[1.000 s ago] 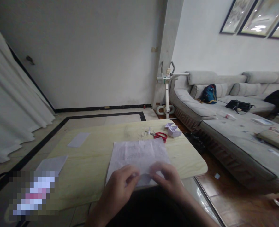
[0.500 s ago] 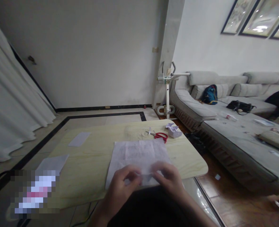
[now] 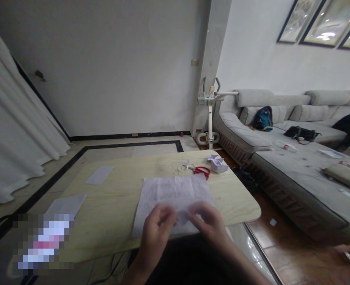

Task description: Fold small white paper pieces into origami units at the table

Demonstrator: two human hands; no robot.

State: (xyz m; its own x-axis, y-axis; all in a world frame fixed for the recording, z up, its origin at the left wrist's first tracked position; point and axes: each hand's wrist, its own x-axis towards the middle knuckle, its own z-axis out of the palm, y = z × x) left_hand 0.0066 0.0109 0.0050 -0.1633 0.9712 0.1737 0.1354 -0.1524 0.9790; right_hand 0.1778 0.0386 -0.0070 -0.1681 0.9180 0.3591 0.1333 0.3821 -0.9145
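"White paper sheet (image 3: 175,190), faint print: where is it located?"

"On the pale wood-grain table (image 3: 112,213), laid flat at the near edge, approx. ctr. Its near part is partly covered by the L hand (image 3: 158,221) and the R hand (image 3: 209,217)."

"L hand state?"

"Held low over the sheet; fingers are curled, thumb brought close to index. Tips are blurred."

"R hand state?"

"Approx. same ht., opp. side; fingers are bent inward, thumb and index pointed twd. the L hand. A narrow gap is left betw. the two."

"Grip status?"

"Small greyish piece (image 3: 183,217) is seen betw. the fingertips. Whether it is pinched by either hand, or is part of the sheet, cannot be told due to blur."

"Items beyond the sheet?"

"Red-handled scissors (image 3: 202,171) are placed at its far R corner, blades pointed L. Crumpled paper (image 3: 219,164) is set just R of these, near the table's far R corner."

"L side of table?"

"Far paper piece (image 3: 99,175) and near paper piece (image 3: 65,204) are laid there, well apart from the hands."

"Background, R?"

"Grey sofa (image 3: 296,174); blue backpack (image 3: 263,118) and black bag (image 3: 301,133) are rested on it."
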